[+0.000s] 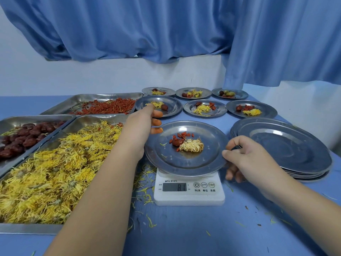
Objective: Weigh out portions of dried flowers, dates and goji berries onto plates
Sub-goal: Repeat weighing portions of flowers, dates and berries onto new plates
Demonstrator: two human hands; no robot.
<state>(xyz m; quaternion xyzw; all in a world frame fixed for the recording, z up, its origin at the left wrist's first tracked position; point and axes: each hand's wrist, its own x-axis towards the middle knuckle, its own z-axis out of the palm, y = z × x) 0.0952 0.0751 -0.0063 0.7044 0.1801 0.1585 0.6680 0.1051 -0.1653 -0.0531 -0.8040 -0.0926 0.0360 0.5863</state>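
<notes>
The scale (189,193) reads 8.1 under the loaded plate (184,169), which bears a flower (191,145), a date (177,142) and goji berries (184,135). The plate's right rim is pinched by the right hand (247,156), presumably for lifting. The left hand (142,124) is curled at the left rim; whether it grips cannot be told. Six portioned plates (220,109) are ranked behind.

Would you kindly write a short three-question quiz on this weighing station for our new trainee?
1. True or false: the plate on the scale is empty.
2. How many filled plates lie behind the scale? A four, B six, C eight.
3. Fill in: the right hand pinches the weighed plate's ____ rim.
Key: 1 false, it holds a flower, a date and goji berries; 2 B; 3 right.
</notes>
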